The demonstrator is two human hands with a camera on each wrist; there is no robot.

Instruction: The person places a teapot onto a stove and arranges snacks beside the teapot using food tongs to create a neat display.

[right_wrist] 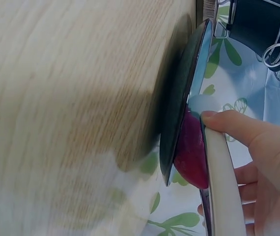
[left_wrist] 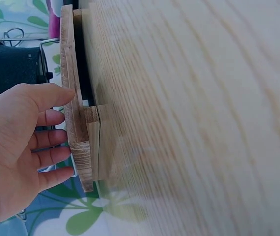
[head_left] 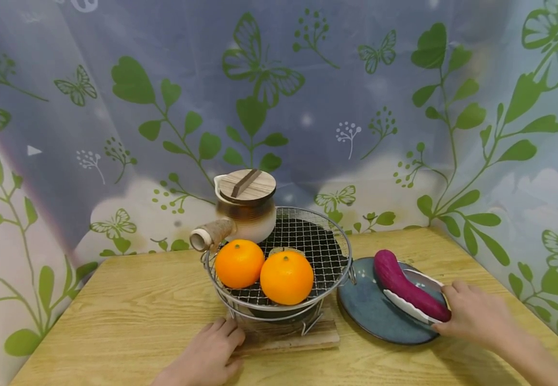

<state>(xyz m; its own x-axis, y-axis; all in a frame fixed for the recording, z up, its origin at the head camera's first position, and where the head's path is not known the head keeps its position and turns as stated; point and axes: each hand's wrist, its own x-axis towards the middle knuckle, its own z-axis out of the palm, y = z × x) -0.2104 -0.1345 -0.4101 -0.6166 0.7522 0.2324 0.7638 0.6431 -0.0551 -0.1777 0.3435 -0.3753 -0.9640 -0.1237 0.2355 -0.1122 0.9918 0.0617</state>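
Note:
On the left, my left hand (head_left: pixel 206 348) rests its fingertips and thumb against the left end of a wooden board (left_wrist: pixel 73 123). My right hand (head_left: pixel 474 313) grips white tongs (right_wrist: pixel 221 177) with scalloped tips, the thumb (right_wrist: pixel 228 120) pressed along one arm. Between the two tong arms lies a curved purple sweet potato (head_left: pixel 406 284), over the blue plate (head_left: pixel 365 313). The hand hides the back end of the tongs. In the right wrist view the sweet potato shows close above the plate.
A round grill with a wire rack (head_left: pixel 317 241) stands on the board. The rack bears two oranges (head_left: pixel 285 279) and a brown-and-white pot (head_left: pixel 254 220) with a wooden lid, its handle (head_left: pixel 211 234) jutting left. The plate sits on the wooden table (head_left: pixel 139 300) close right of the grill; a printed cloth hangs behind.

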